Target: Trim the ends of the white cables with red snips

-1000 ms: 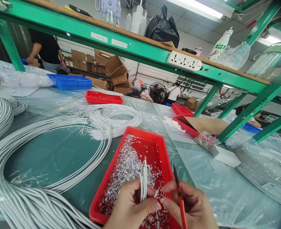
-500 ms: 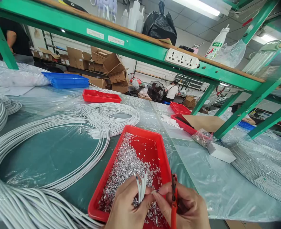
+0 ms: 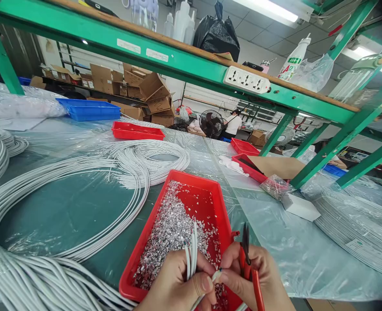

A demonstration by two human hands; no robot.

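Note:
Several white cables [image 3: 193, 252] stand up out of my left hand [image 3: 186, 280], whose fingers are closed round them. One cable end lies between my left thumb and the fingertips of my right hand [image 3: 254, 274]. That right hand also holds red-handled cutters [image 3: 247, 259], with their dark jaws pointing up. Both hands are over the near part of a red tray [image 3: 221, 216] that holds a heap of small silvery scraps [image 3: 168, 229]. Fingers hide part of the held cable.
Large coils of white cable [image 3: 64, 162] lie left of the tray. Farther back are a blue tray [image 3: 93, 110] and a red tray [image 3: 137, 130]. A green shelf frame [image 3: 178, 65] crosses overhead. A white box [image 3: 300, 206] sits at right. A person [image 3: 233, 124] is in the background.
The cutters have shifted right and tilted, and their jaws show more clearly. My left hand has turned, with its thumb now along the cable. The person at far left is out of view.

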